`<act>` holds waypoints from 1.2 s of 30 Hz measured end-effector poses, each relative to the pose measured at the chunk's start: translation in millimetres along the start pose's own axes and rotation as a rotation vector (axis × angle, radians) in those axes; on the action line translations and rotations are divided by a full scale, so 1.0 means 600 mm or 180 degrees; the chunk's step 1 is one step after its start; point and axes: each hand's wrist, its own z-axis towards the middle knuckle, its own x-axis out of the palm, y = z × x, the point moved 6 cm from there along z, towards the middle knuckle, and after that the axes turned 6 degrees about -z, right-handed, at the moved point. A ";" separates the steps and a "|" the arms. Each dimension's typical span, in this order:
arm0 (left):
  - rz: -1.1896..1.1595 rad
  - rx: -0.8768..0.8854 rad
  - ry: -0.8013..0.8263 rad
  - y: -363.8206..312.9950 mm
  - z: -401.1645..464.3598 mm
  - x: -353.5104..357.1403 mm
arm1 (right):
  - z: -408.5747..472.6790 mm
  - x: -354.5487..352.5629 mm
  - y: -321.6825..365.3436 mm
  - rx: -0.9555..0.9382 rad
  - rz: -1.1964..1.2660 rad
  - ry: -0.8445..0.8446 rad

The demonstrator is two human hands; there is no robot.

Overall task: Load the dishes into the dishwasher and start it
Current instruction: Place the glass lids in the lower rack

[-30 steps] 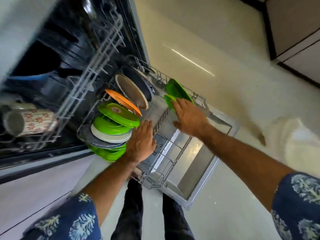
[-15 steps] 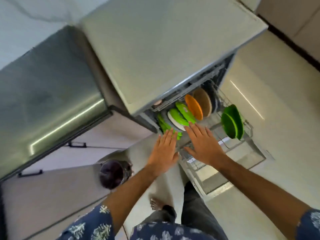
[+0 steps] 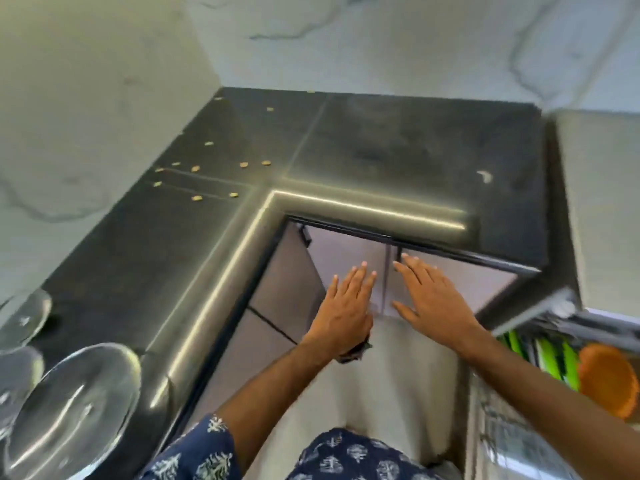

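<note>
Black stone counter filled the head view, with clear glass bowls upside down at its near left. Both hands hung over the cupboard doors, left hand and right hand flat, fingers straight and close together, holding nothing. Green plates and an orange plate stood in the dishwasher rack at far right. Loading looked unfinished; next likely called for reaching left to the bowls

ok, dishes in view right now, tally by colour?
Clear glass dishes on the counter: 3
Green plates, edge-on in the rack: 3 showing
Orange plate, same rack: 1
Total: 7
</note>
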 end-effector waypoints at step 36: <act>-0.3414 -0.5109 -0.3426 0.479 -0.810 -0.081 | 0.220 0.150 0.853 -0.0061 0.3678 0.3907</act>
